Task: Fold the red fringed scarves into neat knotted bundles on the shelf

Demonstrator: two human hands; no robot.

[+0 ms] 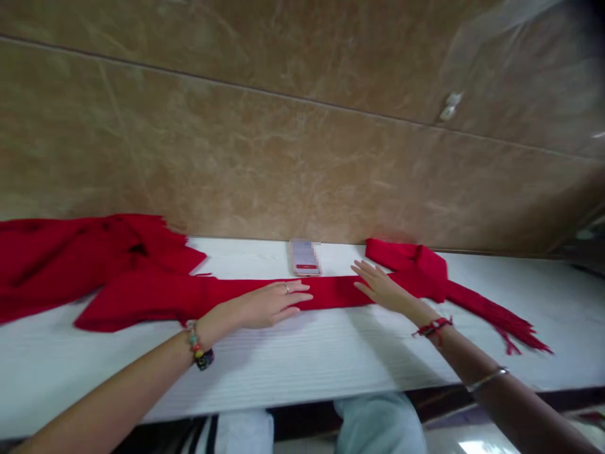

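A long red scarf (331, 292) lies in a narrow strip across the white table. My left hand (269, 304) rests flat on its middle, fingers stretched to the right. My right hand (380, 287) lies with spread fingers on the strip farther right. Beyond the right hand the scarf bends over itself in a loop, and a fringed red end (505, 315) trails toward the right. To the left the strip widens into a broader flap (142, 299). Neither hand grips the cloth.
A heap of red cloth (70, 258) covers the table's far left. Behind the strip, a phone (305, 257) lies near the brown marbled wall (283, 157). The white table's (283, 372) front edge runs just above my knees.
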